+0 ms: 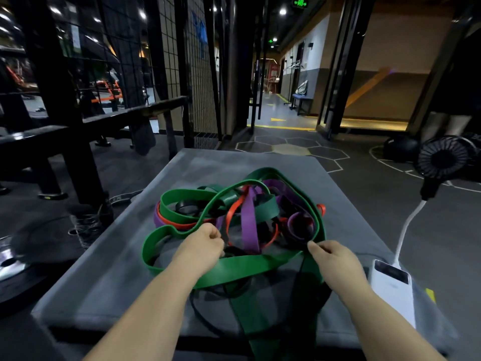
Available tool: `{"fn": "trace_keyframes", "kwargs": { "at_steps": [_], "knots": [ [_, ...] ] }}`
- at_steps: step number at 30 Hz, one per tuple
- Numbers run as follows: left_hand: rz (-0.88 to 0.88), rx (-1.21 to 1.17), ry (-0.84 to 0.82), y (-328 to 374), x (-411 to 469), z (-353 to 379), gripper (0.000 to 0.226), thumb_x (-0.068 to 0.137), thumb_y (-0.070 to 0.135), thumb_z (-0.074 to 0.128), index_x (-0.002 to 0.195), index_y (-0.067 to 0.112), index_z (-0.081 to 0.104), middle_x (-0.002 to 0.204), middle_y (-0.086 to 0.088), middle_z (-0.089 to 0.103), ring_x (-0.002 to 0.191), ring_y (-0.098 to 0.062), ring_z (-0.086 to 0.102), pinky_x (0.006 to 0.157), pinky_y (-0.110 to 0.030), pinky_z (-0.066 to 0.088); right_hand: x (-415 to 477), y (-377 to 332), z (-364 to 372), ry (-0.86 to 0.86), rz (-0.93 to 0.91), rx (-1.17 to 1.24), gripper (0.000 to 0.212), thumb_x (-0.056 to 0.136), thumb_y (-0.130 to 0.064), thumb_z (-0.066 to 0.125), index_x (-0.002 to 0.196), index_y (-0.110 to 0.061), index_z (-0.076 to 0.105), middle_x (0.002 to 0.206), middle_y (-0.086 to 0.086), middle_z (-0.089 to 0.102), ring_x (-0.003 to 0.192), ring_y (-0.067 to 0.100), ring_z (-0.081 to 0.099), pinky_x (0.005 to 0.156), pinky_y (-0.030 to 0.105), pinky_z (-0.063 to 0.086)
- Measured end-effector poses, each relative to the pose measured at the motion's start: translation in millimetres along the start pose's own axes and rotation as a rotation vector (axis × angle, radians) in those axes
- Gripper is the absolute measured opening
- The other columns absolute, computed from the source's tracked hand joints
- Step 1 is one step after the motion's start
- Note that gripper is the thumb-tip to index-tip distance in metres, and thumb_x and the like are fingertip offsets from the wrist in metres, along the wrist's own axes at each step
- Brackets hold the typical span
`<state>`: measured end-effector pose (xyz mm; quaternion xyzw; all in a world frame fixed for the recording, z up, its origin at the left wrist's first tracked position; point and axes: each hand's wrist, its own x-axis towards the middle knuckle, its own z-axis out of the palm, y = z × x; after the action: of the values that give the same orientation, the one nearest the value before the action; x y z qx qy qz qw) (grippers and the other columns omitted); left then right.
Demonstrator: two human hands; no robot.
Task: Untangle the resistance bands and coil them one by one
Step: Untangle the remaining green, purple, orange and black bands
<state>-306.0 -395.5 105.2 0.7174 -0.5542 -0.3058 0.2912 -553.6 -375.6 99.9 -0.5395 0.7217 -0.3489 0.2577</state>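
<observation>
A tangled heap of resistance bands lies on a grey padded bench (109, 277). A wide green band (242, 269) loops round the heap and hangs off the near edge. Purple bands (250, 225), orange-red bands (230, 213) and black bands (187, 207) are knotted through its middle. My left hand (201, 244) is curled at the heap's near left side, its fingertips in the tangle where green and black bands cross; which band it grips is hidden. My right hand (331, 259) pinches a thin black strand at the heap's near right edge.
A white power bank (393, 290) lies on the bench's right edge, cabled to a small black fan (442, 162) standing to the right. Black benches and a wire-mesh partition fill the left. Shoes sit on the floor at left. A medicine ball lies far right.
</observation>
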Motion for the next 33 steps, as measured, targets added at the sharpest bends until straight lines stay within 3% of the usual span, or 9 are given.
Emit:
{"fn": "trace_keyframes", "kwargs": {
  "at_steps": [3, 6, 12, 17, 20, 23, 27, 30, 33],
  "knots": [
    [0.049, 0.353, 0.131, -5.9, -7.4, 2.7, 0.050, 0.089, 0.037, 0.060, 0.132, 0.027, 0.036, 0.133, -0.002, 0.041, 0.124, -0.027, 0.042, 0.097, -0.040, 0.039, 8.1, 12.5, 1.4, -0.020, 0.049, -0.084, 0.024, 0.099, -0.038, 0.047, 0.103, -0.020, 0.063, 0.084, -0.003, 0.063, 0.077, 0.017, 0.055, 0.068, 0.032, 0.040],
    [0.306, 0.446, 0.203, -8.1, -9.1, 4.0, 0.053, 0.082, 0.050, 0.067, 0.124, 0.032, 0.041, 0.126, 0.005, 0.039, 0.124, -0.022, 0.036, 0.099, -0.038, 0.036, 14.0, 19.9, -1.1, 0.046, 0.106, -0.065, 0.018, 0.098, -0.035, 0.049, 0.107, -0.021, 0.056, 0.104, 0.004, 0.063, 0.088, 0.023, 0.051, 0.074, 0.032, 0.038],
    [0.258, 0.812, -0.181, -10.6, -9.3, 13.9, 0.073, 0.076, 0.072, 0.060, 0.134, 0.031, 0.043, 0.136, 0.006, 0.052, 0.127, -0.019, 0.047, 0.099, -0.037, 0.034, 17.6, 26.7, -1.7, 0.090, 0.111, -0.111, 0.029, 0.090, -0.032, 0.058, 0.118, -0.026, 0.054, 0.126, 0.011, 0.055, 0.113, 0.034, 0.053, 0.093, 0.039, 0.045],
    [0.298, 0.493, -0.115, -4.9, -11.6, 9.9, 0.042, 0.081, 0.060, 0.063, 0.117, 0.040, 0.055, 0.117, 0.014, 0.063, 0.108, -0.015, 0.059, 0.091, -0.034, 0.045, 4.1, 13.3, -1.2, 0.091, -0.057, -0.200, 0.011, 0.089, -0.038, 0.063, 0.096, -0.029, 0.062, 0.107, 0.000, 0.054, 0.103, 0.025, 0.056, 0.083, 0.032, 0.044],
    [0.433, 0.145, -0.123, 7.6, -23.0, 3.2, 0.019, 0.079, 0.050, 0.068, 0.092, 0.039, 0.061, 0.089, 0.016, 0.069, 0.084, -0.005, 0.064, 0.080, -0.033, 0.052, 1.0, 4.3, 3.5, 0.030, -0.085, -0.223, 0.047, 0.091, -0.056, 0.054, 0.069, -0.015, 0.058, 0.071, 0.003, 0.061, 0.078, 0.028, 0.061, 0.067, 0.036, 0.044],
    [0.563, -0.150, -0.272, 28.2, -50.9, -0.2, 0.012, 0.081, 0.027, 0.074, 0.089, 0.030, 0.066, 0.085, 0.012, 0.070, 0.077, 0.001, 0.063, 0.075, -0.020, 0.051, -3.8, -6.5, 12.0, -0.177, 0.187, 0.256, 0.077, 0.080, -0.079, 0.046, 0.086, -0.006, 0.068, 0.080, 0.014, 0.072, 0.074, 0.031, 0.068, 0.069, 0.039, 0.055],
    [0.621, -0.122, -0.609, 38.2, -76.4, 9.8, 0.017, 0.079, 0.020, 0.073, 0.092, 0.028, 0.065, 0.090, 0.009, 0.067, 0.080, 0.000, 0.060, 0.077, -0.017, 0.048, -2.6, -3.8, 15.4, -0.363, 0.383, 0.724, 0.046, 0.093, -0.048, 0.059, 0.101, -0.003, 0.067, 0.070, 0.013, 0.071, 0.066, 0.031, 0.068, 0.063, 0.037, 0.055],
    [0.589, 0.126, -0.513, 30.1, -71.0, 18.6, 0.012, 0.083, 0.035, 0.069, 0.092, 0.036, 0.063, 0.092, 0.013, 0.066, 0.087, -0.004, 0.062, 0.084, -0.025, 0.049, 8.2, 9.8, 17.5, -0.209, 0.274, 0.446, 0.042, 0.078, -0.044, 0.071, 0.083, -0.003, 0.067, 0.062, 0.010, 0.064, 0.064, 0.031, 0.064, 0.068, 0.040, 0.056],
    [0.537, 0.450, -0.161, 14.6, -57.7, 24.9, 0.027, 0.087, 0.049, 0.056, 0.110, 0.035, 0.057, 0.107, 0.011, 0.064, 0.104, -0.016, 0.058, 0.089, -0.031, 0.044, 15.2, 18.7, 12.8, -0.097, 0.141, -0.065, 0.043, 0.078, -0.051, 0.067, 0.084, -0.008, 0.064, 0.074, 0.007, 0.070, 0.074, 0.029, 0.069, 0.071, 0.040, 0.058]
  ]
}}
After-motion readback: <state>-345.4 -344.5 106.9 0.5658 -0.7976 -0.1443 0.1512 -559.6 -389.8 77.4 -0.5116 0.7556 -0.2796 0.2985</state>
